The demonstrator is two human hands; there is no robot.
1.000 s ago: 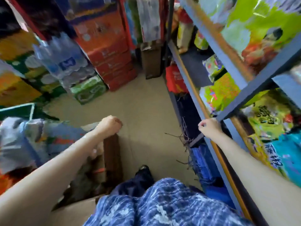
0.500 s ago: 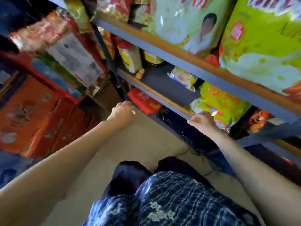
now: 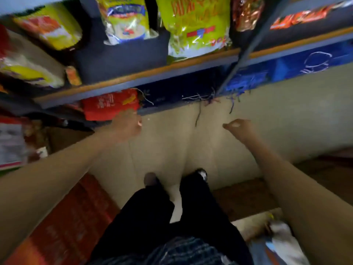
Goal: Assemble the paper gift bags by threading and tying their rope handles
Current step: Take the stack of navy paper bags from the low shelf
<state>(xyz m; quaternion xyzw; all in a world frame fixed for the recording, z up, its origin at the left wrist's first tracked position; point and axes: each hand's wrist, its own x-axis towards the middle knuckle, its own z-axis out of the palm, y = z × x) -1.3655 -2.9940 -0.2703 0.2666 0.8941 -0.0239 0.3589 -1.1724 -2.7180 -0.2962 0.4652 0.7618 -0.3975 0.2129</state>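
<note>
Roughly: loose rope strands [image 3: 198, 104] trail from under the bottom shelf [image 3: 133, 77] onto the beige floor [image 3: 267, 115], long axis pointing toward the person. Left hand [image 3: 128, 125] loosely curled, holding nothing; right hand [image 3: 239, 129] relaxed, grip apart. Shelf carries snack bags [image 3: 193, 25]. Blue gift bags [image 3: 305, 64] lie beneath it.

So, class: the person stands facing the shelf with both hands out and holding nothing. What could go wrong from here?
1. Loose blue and dark cords trail from under the shelf onto the floor near the feet; they might catch a shoe.
2. The left hand is close to the red pack at the shelf's bottom and could knock it out.
3. The right hand reaches with nothing yet held, and the picture is blurred, so a grab may miss.
</note>
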